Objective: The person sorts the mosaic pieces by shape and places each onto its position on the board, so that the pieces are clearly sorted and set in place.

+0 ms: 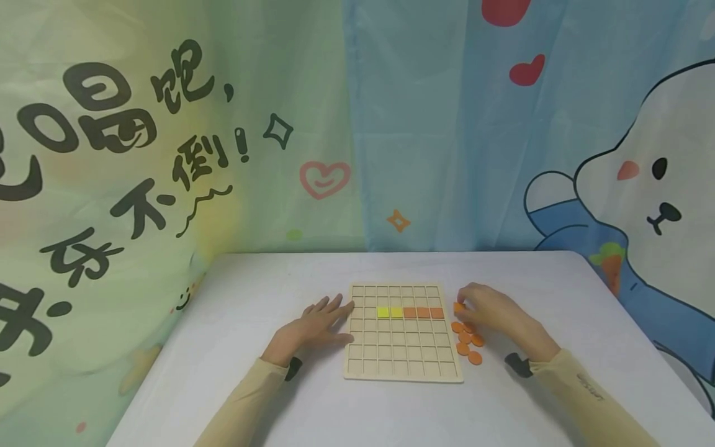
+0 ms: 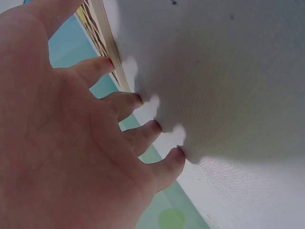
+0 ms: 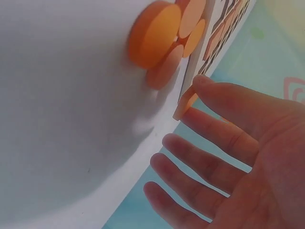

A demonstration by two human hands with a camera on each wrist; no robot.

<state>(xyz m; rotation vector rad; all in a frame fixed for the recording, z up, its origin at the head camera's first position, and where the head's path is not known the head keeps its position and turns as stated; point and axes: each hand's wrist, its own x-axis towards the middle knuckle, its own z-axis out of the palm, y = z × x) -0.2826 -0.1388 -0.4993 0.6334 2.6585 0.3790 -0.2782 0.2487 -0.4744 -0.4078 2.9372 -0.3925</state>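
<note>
A pale wooden grid board [image 1: 402, 354] lies flat on the white table. One of its rows holds two yellow squares [image 1: 390, 312] and three orange squares [image 1: 423, 313], running to the right edge. My left hand [image 1: 315, 326] rests at the board's left edge with fingers spread, the thumb and forefinger touching or very near it. Just off the right edge, my right hand [image 1: 494, 308] pinches a small orange tile [image 3: 186, 104] between thumb and forefinger; the other fingers are loosely extended. Several orange discs [image 1: 475, 358] lie below that hand, partly overlapping in the right wrist view.
The white table [image 1: 268, 273] reaches back to a printed curtain [image 1: 413, 124] with lettering, hearts and a cartoon bear. Dark bands [image 1: 518, 365] sit at both wrists, near the beige sleeves [image 1: 586, 397].
</note>
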